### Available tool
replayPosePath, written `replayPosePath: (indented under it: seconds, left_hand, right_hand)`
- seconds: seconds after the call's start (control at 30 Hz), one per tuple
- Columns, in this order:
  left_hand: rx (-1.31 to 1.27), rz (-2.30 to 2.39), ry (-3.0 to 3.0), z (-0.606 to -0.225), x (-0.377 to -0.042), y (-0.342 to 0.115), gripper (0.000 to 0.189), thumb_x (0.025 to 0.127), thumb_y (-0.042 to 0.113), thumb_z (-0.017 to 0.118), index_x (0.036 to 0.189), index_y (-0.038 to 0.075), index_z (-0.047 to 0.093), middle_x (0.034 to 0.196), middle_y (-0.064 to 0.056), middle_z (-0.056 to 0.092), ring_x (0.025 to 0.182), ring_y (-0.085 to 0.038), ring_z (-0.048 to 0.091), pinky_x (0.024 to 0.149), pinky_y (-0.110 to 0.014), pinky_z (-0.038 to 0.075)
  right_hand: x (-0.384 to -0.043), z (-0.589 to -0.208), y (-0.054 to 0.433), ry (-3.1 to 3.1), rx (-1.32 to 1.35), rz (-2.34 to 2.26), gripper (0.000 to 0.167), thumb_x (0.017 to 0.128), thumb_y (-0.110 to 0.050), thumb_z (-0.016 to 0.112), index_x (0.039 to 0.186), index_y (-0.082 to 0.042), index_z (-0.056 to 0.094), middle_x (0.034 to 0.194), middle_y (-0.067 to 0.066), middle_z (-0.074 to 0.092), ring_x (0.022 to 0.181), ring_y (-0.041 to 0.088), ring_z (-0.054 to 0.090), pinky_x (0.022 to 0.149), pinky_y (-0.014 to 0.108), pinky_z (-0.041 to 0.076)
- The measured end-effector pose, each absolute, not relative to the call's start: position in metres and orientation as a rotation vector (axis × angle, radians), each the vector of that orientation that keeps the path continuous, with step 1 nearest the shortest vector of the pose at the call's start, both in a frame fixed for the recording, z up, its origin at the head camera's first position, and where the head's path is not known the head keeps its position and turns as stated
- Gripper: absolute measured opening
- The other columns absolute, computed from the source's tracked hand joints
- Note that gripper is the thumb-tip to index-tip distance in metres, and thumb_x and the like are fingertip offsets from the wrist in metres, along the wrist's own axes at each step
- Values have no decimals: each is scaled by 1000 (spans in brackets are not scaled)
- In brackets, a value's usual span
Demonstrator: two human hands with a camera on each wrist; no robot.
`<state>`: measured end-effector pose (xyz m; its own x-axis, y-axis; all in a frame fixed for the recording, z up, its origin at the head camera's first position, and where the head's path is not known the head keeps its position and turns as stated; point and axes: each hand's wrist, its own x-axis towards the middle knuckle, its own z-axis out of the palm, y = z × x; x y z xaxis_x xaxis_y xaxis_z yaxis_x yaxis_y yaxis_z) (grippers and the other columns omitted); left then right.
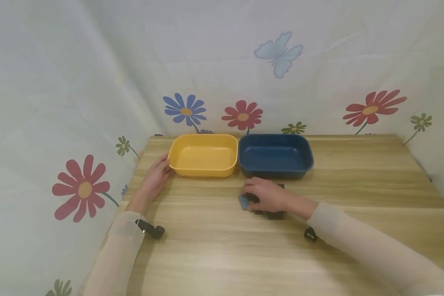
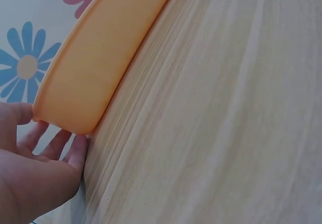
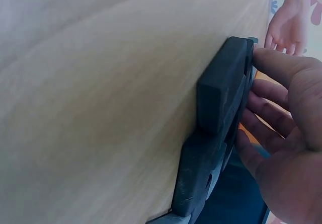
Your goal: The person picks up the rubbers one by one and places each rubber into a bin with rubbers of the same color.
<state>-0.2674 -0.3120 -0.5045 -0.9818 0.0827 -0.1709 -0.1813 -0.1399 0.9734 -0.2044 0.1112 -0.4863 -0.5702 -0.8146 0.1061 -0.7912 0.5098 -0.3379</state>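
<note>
At the left end of the yellow plastic bin (image 1: 203, 172), my left hand (image 1: 157, 176) rests its fingertips against the rim and outer end wall. In the left wrist view its fingers (image 2: 78, 151) are gently bent along the bin's end. My right hand (image 1: 266, 195) is just in front of the dark blue bin (image 1: 275, 172). Its thumb and fingers pinch a small blue-grey block (image 1: 243, 202). Under and beside that hand are black blocks (image 1: 275, 216), partly hidden by it. The right wrist view shows these dark blocks (image 3: 221, 88) in a row next to the thumb.
Both bins stand side by side at the back of the wood-grain table (image 1: 214, 242). Behind and to the left hangs a pale curtain (image 1: 214, 61) printed with flowers and a butterfly. A black wrist-camera mount (image 1: 151, 229) sticks out from the left sleeve, another (image 1: 310, 234) by the right sleeve.
</note>
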Motion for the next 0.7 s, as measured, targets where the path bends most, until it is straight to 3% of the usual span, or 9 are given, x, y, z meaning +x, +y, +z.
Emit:
replayPosePath:
  seconds: [0.7]
  left_hand:
    - [-143,2235,1920,-499,-269,-313,56,117,20,37,170,12,20,173,-13,27,153,-25,37,125,-37,34]
  right_hand:
    - [-206,-484,112,2652,-1383,-545,46,87,-29,91,126,-13,73,122,0,65,115,20,60,101,41,55]
